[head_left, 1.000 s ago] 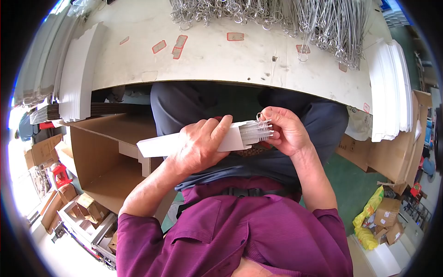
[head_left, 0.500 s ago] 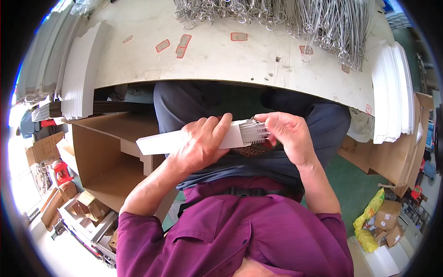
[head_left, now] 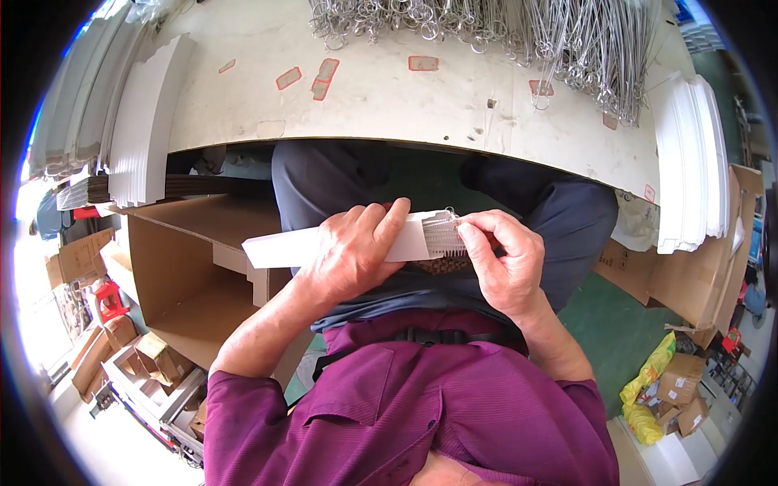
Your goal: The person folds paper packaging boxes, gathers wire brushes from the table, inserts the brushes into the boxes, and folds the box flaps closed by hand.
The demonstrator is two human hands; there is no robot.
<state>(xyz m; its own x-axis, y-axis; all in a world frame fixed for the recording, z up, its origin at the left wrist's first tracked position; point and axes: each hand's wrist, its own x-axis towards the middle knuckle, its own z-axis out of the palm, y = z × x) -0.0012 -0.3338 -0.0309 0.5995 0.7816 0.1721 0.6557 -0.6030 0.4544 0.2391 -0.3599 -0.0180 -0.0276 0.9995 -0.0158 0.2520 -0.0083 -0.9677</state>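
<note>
A long narrow white box (head_left: 284, 249) lies across my lap, one end pointing left. My left hand (head_left: 356, 247) is wrapped over its middle, fingers closed around it. Out of the box's right end stick shiny metal wires (head_left: 442, 235), closely packed, with small rings at the tips. At these tips my right hand (head_left: 510, 255) pinches with thumb and index finger. The rest of the wires is hidden inside the box.
Above my lap is a worn white table (head_left: 365, 105) with a heap of ring-ended metal wires (head_left: 592, 49) at its back. Flat white boxes are stacked at left (head_left: 146, 130) and right (head_left: 689, 162). An open cardboard box (head_left: 178, 283) stands at left.
My right hand has turned and shifted slightly down, its fingers now pinched at the ring tips. The wires seem a little further inside the box. My left hand stays in place.
</note>
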